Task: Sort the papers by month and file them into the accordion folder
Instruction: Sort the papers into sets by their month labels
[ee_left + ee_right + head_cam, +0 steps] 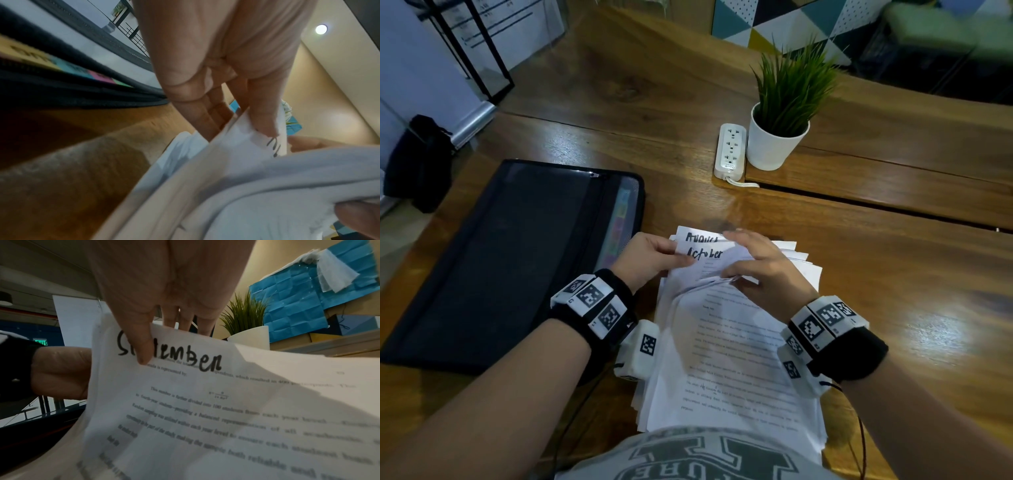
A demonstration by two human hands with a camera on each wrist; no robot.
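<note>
Papers and folder on wooden desk.
White printed paper stack (736, 359) lay fanned, handwritten month headings showing; black mesh accordion folder (510, 257) lay flat just left.

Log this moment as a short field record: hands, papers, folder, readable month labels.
left hand: grip on the top-left corner of lifted sheets
right hand: thumb and fingers pinch the September sheet
paper stack: on the table, top edges fanned up
labels read: August, October, September
accordion folder: flat, left of stack, coloured tabs showing
</note>
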